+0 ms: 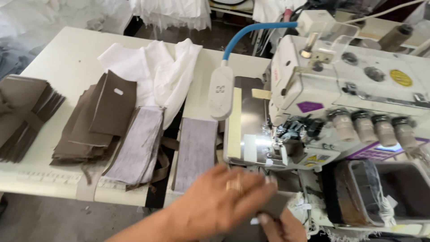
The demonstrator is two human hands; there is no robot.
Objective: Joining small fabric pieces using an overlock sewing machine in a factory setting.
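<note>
The left hand (219, 201), with a ring on one finger, lies flat with its fingers spread loosely over a small dark brown fabric piece (274, 206) at the near edge of the cream tabletop (67, 58), just before the white overlock sewing machine (322, 89). The right hand (282, 226), mostly out of view, pinches that piece's near edge between thumb and fingers. Grey fabric strips (195, 150) lie just left.

2 hands (215, 201), 4 thread cones (374, 127), 1 sewing machine (322, 89).
</note>
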